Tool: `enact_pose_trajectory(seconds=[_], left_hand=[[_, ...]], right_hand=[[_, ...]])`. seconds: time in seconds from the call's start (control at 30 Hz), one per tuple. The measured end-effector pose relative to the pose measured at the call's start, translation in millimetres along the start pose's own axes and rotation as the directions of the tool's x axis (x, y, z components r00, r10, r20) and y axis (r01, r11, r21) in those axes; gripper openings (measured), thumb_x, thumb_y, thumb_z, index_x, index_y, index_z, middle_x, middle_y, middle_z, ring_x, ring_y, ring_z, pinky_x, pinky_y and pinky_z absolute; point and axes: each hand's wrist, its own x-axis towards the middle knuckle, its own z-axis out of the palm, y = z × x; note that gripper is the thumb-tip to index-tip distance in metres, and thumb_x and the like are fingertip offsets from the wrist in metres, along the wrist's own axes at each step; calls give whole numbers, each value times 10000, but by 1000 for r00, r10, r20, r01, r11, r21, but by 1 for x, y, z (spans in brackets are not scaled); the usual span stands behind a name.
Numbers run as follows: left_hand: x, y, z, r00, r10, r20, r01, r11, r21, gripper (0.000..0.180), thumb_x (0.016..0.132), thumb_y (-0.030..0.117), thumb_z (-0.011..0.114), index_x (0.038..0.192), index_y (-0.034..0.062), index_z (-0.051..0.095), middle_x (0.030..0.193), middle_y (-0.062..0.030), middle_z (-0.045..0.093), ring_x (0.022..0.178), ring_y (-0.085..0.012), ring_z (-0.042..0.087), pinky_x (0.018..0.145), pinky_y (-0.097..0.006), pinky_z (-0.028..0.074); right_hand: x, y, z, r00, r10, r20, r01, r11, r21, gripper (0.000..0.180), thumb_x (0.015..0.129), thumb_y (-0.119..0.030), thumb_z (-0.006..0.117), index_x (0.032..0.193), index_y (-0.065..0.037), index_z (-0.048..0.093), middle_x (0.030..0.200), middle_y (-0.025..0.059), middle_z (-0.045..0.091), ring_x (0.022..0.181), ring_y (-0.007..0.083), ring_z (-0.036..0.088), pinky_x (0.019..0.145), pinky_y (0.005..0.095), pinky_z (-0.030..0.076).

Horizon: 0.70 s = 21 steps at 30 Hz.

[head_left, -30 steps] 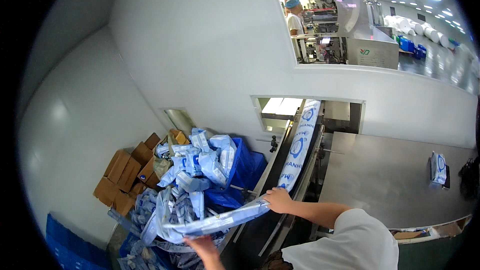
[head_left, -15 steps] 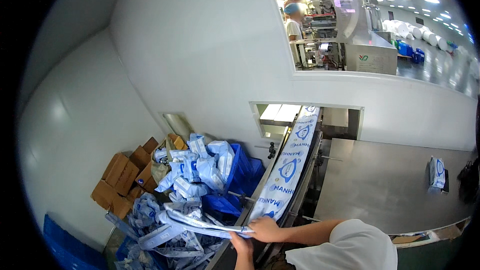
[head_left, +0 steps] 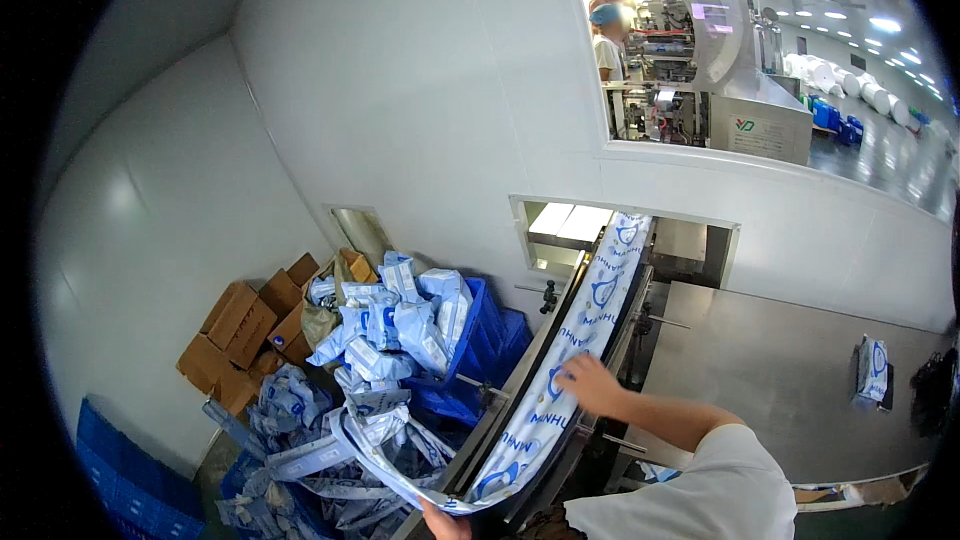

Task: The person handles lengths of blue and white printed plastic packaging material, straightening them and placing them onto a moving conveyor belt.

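A long strip of white-and-blue printed packaging film (head_left: 580,325) runs down the conveyor (head_left: 625,325) from a wall opening. Its lower end bends off to the left and loops over a heap of crumpled film (head_left: 350,480). At the bottom edge, my left hand (head_left: 443,522) grips the strip where it folds over the conveyor's side; part of this hand is cut off by the frame. Farther up, my right hand (head_left: 590,386) lies on or just over the strip, its fingers stretched to the left and somewhat blurred.
Left of the conveyor, a blue crate (head_left: 480,335) overflows with filled packs (head_left: 420,330), beside cardboard boxes (head_left: 240,325). A steel table (head_left: 760,370) at right carries one pack (head_left: 872,370) and a black bag (head_left: 934,380). Co-workers (head_left: 610,35) stand behind the window.
My right hand has left the strip's lower end and moved up and right along the conveyor. My left hand has moved lower, still holding the film. The view has shifted slightly.
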Motion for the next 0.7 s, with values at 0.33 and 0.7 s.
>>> enact_pose_trajectory(seconds=[0.33, 0.7], left_hand=[[0, 88, 27, 990, 86, 113, -81, 995, -56, 702, 856, 564, 384, 1364, 102, 236, 1370, -80, 314, 1230, -280, 340, 1004, -431, 300], [16, -2, 80, 904, -64, 424, 17, 993, 115, 569, 859, 512, 437, 1272, 138, 320, 1217, -22, 416, 1118, -206, 409, 950, -405, 292]], right_hand=[[18, -16, 31, 983, 44, 177, -72, 985, 158, 203, 745, -308, 580, 804, -114, 592, 797, 45, 550, 779, 243, 560, 671, 348, 466], [46, -69, 33, 791, 365, 492, -546, 784, 296, 575, 830, -591, 351, 828, -93, 638, 767, 129, 622, 760, 335, 593, 646, 443, 447]])
